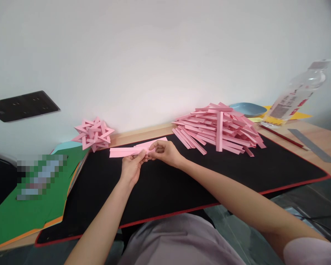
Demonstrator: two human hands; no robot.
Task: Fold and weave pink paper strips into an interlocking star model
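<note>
Between my two hands is a pink paper strip with a lengthwise crease, held a little above the black mat. My left hand pinches it with thumb and fingers from below. My right hand is closed on its right end, fingertips close to the left thumb. Another pink strip shows just behind the held one; whether they touch I cannot tell. A pink folded-paper star ball sits behind and left of my hands. To the right lies a large heap of folded pink strips.
Green paper sheets lie at the left edge. At the right are a blue dish, a clear plastic bottle, a dark red pencil and a metal ruler. A black socket panel is on the wall.
</note>
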